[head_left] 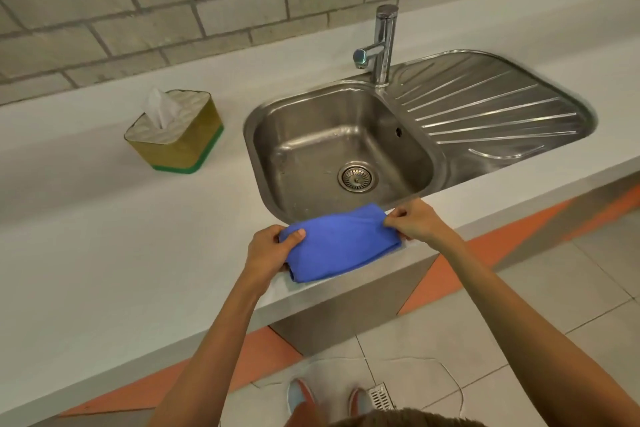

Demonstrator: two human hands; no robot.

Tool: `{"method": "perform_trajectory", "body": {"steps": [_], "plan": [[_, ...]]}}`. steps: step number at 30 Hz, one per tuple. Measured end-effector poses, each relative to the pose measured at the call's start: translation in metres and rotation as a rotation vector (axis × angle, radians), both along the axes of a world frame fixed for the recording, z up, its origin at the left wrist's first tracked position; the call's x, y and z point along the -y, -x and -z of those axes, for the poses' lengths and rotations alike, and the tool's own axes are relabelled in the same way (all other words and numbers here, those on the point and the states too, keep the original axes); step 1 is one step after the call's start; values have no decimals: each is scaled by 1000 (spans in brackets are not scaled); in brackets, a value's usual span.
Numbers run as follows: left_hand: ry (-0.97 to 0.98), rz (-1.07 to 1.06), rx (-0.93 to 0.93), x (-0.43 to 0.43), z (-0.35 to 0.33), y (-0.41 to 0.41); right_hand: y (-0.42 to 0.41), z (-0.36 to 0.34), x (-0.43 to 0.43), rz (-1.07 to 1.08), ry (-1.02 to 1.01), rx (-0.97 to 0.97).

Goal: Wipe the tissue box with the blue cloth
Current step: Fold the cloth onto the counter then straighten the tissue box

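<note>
The tissue box (pixel 175 131), a rounded gold carton with a green base band and a white tissue standing from its top, sits toward the counter's (pixel 104 236) back edge, left of the steel sink (pixel 343 146). At the front edge, the left hand (pixel 268 250) and right hand (pixel 414 222) each pinch an end of the folded blue cloth (pixel 341 246), soft and matte. The light box could likely slide or tip under a firm wipe; the cloth might snag the loose tissue.

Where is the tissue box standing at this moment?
In the head view, the gold tissue box with a green base stands on the white counter, left of the steel sink, far from both hands and the blue cloth.
</note>
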State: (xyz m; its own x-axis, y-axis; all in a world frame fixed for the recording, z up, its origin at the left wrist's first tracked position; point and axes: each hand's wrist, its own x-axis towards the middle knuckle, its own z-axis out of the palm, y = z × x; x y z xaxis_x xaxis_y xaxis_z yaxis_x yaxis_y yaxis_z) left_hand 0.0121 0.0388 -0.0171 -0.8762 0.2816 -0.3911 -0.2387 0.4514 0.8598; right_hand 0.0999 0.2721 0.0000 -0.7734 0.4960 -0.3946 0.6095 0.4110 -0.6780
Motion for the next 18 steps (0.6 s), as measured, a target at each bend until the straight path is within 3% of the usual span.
{"method": "perform_trajectory", "body": {"steps": [8,18], "plan": [[491,20,-344,-8,0,-8,0,1,-4,-26,-117,30],[305,-83,-415,-24,-15,2,18,-5,-3,56,-130,-153]]}}
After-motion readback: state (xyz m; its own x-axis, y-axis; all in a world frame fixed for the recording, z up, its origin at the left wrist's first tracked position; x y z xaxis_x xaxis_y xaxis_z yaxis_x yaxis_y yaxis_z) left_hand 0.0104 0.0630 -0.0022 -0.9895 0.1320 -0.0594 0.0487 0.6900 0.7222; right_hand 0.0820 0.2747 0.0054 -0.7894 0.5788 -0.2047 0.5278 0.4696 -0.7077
